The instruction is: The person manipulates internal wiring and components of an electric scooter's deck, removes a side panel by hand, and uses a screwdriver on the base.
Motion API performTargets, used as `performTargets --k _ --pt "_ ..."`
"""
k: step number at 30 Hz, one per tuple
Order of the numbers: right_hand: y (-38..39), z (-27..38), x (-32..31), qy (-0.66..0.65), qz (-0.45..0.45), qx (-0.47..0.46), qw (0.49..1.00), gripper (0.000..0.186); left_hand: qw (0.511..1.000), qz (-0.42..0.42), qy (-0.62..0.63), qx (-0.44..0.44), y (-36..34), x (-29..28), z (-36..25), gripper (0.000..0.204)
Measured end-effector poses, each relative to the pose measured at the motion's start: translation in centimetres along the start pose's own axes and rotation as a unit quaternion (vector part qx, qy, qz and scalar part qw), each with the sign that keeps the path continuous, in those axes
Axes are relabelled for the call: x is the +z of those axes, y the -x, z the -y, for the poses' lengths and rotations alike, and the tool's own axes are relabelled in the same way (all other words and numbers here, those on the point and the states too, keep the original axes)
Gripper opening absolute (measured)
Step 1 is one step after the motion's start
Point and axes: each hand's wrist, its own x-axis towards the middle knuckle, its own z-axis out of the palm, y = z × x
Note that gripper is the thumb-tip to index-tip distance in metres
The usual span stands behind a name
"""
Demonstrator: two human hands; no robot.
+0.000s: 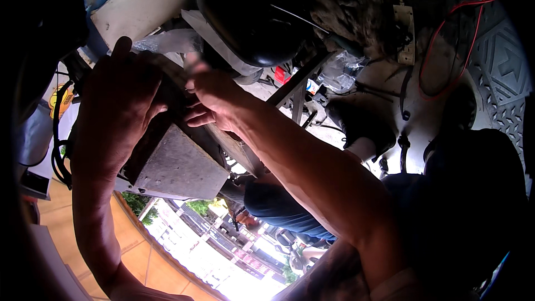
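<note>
A dark box-shaped part with a flat grey end panel [178,167] stands in front of me, tilted. Over its far upper side lies my left hand [120,92], its fingers bent round the dark edge and the thumb toward the middle. My right hand [217,97] reaches across from the right to the same part. Its lower fingers curl against the dark surface, while the fingertip above is smeared by motion. Whatever sits between its fingers is too dark to name. Behind the hands is crumpled clear plastic [170,42].
A black rounded, padded-looking thing [251,19] stands beyond my hands. To its right lie a screwdriver [340,42], a clear plastic bag [340,72], a power strip [405,33] and a red cable [426,58]. A metal bar [295,81] slants nearby. Tread plate [504,61] lies far right.
</note>
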Motion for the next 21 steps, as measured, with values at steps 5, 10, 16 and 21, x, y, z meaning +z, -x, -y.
performTargets --k 5,10,16,21 --pt "-1.6 0.5 -1.1 -0.014 0.036 0.041 0.998 0.026 1.000 0.004 -0.029 0.003 -0.9 -0.2 0.2 0.053" --pt "0.0 1.1 -2.1 0.103 0.024 -0.021 0.994 0.019 0.999 0.023 -0.033 -0.005 -0.7 0.1 0.0 0.053" --pt "-3.5 -2.2 -4.0 0.348 0.058 -0.256 0.900 0.009 0.999 0.003 -0.038 0.003 -0.4 0.9 0.1 0.054" --pt "-4.9 -4.6 -3.4 0.343 0.043 -0.275 0.897 0.008 1.000 -0.014 -0.022 0.007 0.2 0.3 0.1 0.053"
